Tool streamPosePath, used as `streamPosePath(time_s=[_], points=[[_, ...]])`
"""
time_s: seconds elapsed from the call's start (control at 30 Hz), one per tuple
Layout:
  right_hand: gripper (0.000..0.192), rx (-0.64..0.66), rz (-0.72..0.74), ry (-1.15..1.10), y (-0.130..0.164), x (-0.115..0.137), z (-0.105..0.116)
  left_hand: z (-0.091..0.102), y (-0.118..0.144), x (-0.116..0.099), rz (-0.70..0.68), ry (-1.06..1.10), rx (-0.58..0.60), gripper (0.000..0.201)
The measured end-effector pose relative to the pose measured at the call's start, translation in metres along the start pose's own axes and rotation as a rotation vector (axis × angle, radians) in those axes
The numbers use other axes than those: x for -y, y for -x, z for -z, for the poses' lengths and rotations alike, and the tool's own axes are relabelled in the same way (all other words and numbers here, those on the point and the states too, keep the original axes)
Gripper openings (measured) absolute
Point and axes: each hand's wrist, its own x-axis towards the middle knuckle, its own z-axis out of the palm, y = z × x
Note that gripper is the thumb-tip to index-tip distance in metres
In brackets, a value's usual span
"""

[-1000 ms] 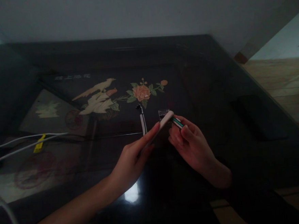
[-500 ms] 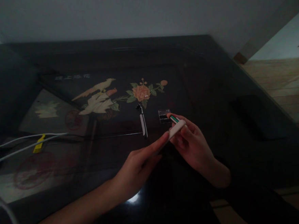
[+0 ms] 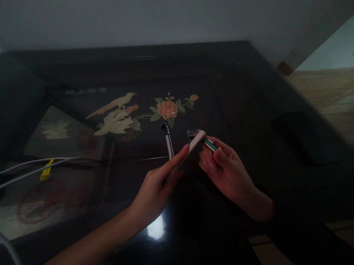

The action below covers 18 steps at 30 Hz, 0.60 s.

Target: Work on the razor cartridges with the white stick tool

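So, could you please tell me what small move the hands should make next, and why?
I'd probably have the left hand ease the white bar gently along the striped piece: the bar's tip is right by that piece, which the right hand holds between its fingers. Whether the two touch is hard to tell.

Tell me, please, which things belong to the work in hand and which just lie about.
In the work:
pale bar, in left hand
green-striped piece, in right hand
black-and-white tool and clear box, probably

Likely lying about:
white cable
yellow tag
dark flat object
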Motion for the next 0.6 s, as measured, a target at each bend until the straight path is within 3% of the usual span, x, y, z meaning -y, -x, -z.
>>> streamPosePath(time_s=[0.23, 0.6], points=[[0.034, -0.011, -0.001, -0.010, 0.0005, -0.0005, 0.0009, 0.0000, 0.0006, -0.0003, -0.025, -0.029, -0.014, 0.051], [0.041, -0.041, -0.008, 0.009, -0.0009, 0.0005, 0.0005, -0.0055, 0.0048, 0.0010, -0.073, 0.018, 0.064, 0.056]])
